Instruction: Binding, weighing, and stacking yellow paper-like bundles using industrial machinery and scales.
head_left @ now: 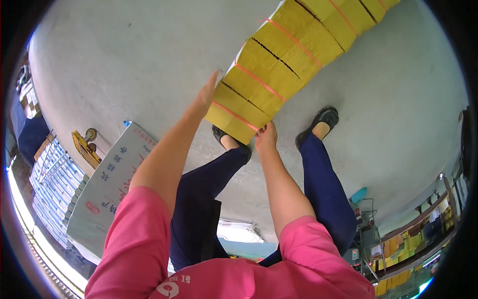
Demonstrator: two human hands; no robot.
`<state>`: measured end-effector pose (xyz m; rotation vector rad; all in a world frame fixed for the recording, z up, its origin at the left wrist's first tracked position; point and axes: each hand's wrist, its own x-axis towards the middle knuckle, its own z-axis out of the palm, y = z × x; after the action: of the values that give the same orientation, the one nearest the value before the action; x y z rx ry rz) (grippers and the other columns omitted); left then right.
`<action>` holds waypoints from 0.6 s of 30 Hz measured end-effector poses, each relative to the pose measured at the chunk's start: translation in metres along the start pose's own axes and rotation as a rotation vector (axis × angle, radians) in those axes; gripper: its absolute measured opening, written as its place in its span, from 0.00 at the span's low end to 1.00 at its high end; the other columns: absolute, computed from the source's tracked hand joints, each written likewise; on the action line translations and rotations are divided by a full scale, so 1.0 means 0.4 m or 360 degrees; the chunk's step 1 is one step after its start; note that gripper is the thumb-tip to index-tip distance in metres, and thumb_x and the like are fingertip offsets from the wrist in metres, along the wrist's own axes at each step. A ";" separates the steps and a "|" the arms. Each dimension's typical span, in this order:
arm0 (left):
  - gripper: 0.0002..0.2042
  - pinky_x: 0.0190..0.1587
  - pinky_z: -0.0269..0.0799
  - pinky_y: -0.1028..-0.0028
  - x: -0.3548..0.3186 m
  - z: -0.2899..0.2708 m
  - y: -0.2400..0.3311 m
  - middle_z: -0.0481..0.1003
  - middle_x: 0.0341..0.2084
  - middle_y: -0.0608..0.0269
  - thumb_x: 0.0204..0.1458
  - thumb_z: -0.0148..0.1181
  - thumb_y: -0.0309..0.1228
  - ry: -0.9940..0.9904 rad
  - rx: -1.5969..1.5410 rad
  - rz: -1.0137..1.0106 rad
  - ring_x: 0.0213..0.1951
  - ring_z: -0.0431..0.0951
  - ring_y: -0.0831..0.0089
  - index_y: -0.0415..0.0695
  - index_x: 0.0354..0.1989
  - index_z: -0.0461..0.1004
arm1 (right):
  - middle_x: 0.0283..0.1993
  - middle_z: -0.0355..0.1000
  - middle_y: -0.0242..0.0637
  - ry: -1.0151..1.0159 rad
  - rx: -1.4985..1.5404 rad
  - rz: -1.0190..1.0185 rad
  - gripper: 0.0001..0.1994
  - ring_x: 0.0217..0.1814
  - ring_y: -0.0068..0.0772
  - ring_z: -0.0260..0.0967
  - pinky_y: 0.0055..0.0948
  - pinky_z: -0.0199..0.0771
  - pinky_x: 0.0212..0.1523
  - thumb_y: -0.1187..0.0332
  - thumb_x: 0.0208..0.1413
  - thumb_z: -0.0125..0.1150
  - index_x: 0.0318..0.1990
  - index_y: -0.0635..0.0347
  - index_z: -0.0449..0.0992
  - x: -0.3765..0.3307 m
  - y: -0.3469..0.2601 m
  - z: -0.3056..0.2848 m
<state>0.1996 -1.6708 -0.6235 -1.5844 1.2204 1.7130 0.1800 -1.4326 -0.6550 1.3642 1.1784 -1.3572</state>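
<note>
A long row of yellow paper-like bundles (285, 42), bound with pink string, runs from in front of me to the far right. At its near end is the closest bundle (242, 110). My left hand (204, 95) lies along its left side, fingers stretched out flat against or just beside it. Around the near right corner of that same bundle, my right hand (267, 134) has its fingers curled, gripping the edge. Part of my left shoe is hidden behind the bundle. What the row rests on cannot be made out.
To the left stands a pale carton or board (112, 174) with writing, beside a yellow wheeled dolly (85, 148). Stacked white and blue packs (55, 184) are farther left. My right shoe (318, 124) is on the grey floor. Grey equipment (366, 241) stands at the lower right.
</note>
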 end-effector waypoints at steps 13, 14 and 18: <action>0.30 0.60 0.61 0.64 -0.567 -0.018 -0.193 0.63 0.62 0.49 0.61 0.46 0.46 0.0523 0.0154 -0.0397 0.60 0.66 0.58 0.44 0.68 0.55 | 0.60 0.66 0.40 -0.0237 -0.0972 -0.0457 0.26 0.55 0.34 0.66 0.31 0.66 0.53 0.66 0.58 0.52 0.64 0.61 0.61 -0.306 -0.136 -0.010; 0.29 0.58 0.63 0.64 -0.614 -0.016 -0.192 0.68 0.58 0.49 0.60 0.48 0.45 0.0488 0.0178 -0.0284 0.56 0.70 0.59 0.44 0.68 0.58 | 0.60 0.66 0.40 -0.0261 -0.0974 -0.0499 0.26 0.55 0.34 0.66 0.31 0.66 0.53 0.66 0.58 0.52 0.64 0.61 0.61 -0.348 -0.175 -0.008; 0.28 0.58 0.64 0.64 -0.846 0.064 -0.178 0.73 0.51 0.43 0.57 0.51 0.44 0.0532 0.0683 0.0023 0.55 0.72 0.53 0.42 0.64 0.63 | 0.59 0.69 0.45 -0.0537 -0.1497 -0.0986 0.22 0.56 0.34 0.70 0.31 0.67 0.57 0.66 0.59 0.53 0.61 0.63 0.67 -0.528 -0.339 -0.138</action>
<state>0.3122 -1.5456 -0.3203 -1.6255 1.6325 1.1145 0.0649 -1.3637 -0.4358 0.0965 1.7429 -1.0934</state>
